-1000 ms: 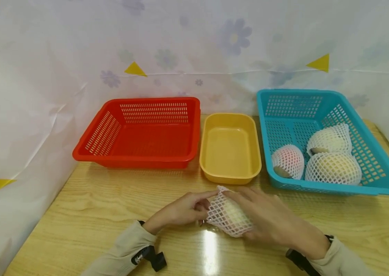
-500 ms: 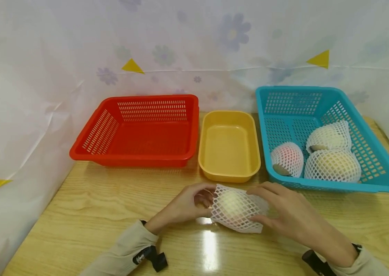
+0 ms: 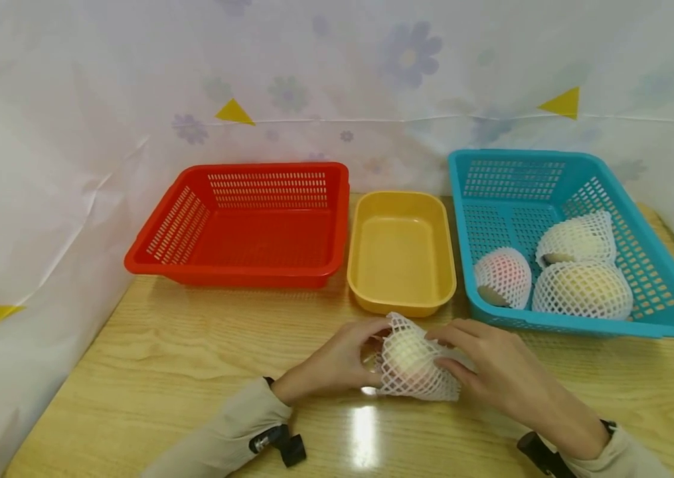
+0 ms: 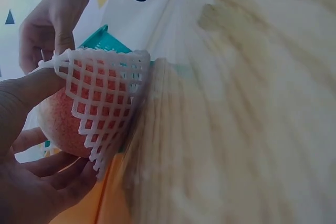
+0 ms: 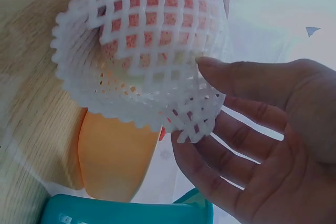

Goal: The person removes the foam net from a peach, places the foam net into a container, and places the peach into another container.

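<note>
A round pink and pale-yellow peach (image 3: 404, 350) sits in a white foam net sleeve (image 3: 432, 388), low over the table's near middle. From the left side my left hand (image 3: 339, 358) grips the fruit, thumb at one side and curled fingers at the other. My right hand (image 3: 495, 372) pinches the net's right end between thumb and fingers. In the left wrist view the fruit's pink skin (image 4: 65, 124) bulges out of one end of the net. Toward the right wrist camera, a loose net rim (image 5: 79, 66) stands away from the fruit.
Behind the hands stand a red basket (image 3: 241, 272), a small yellow tray (image 3: 399, 307) and a blue basket (image 3: 588, 326). Several net-wrapped fruits, including a yellow one (image 3: 582, 292) and a pinkish one (image 3: 504, 275), lie in the blue basket. Pale flowered sheeting (image 3: 313, 60) hangs behind.
My right hand has drawn back from over the fruit to the net's right end. The net now spreads farther right, and my left hand has shifted slightly right around the peach.
</note>
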